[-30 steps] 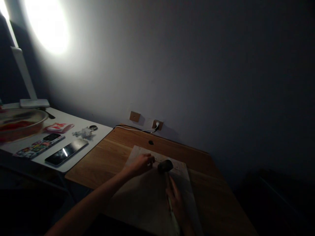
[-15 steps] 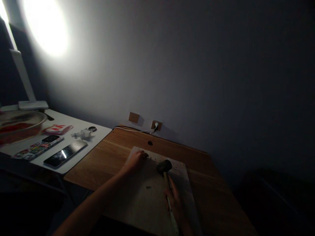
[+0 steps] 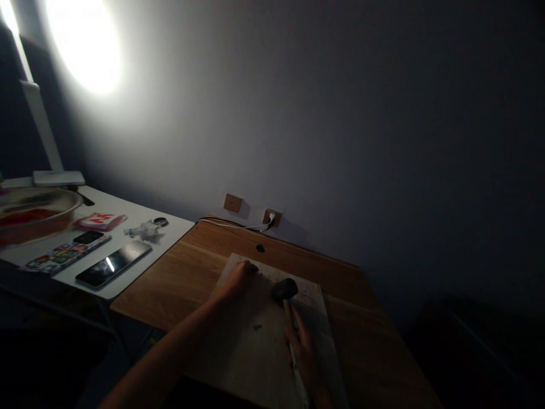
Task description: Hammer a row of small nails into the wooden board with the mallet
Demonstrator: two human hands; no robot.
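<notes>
A pale wooden board (image 3: 247,363) lies on the brown wooden desk. My right hand (image 3: 301,346) is wrapped round the light handle of a mallet (image 3: 284,290), whose black head is over the upper part of the board. At the board's upper left, my left hand (image 3: 240,276) has its fingers bent and drawn together; anything between them is too dark and small to make out. Several tiny bits show on the board between the left hand and the mallet head. A small dark piece (image 3: 258,327) rests lower on the board.
On the white table (image 3: 170,233) at left are a large bowl (image 3: 63,218), a phone (image 3: 114,264), a patterned case (image 3: 66,253), a red-and-white packet (image 3: 101,220) and a crumpled wrapper (image 3: 145,229). A lamp (image 3: 42,122) stands behind. White cable runs to the wall socket (image 3: 271,217).
Both hands and the mallet stay almost where they were. The view has shifted very slightly.
</notes>
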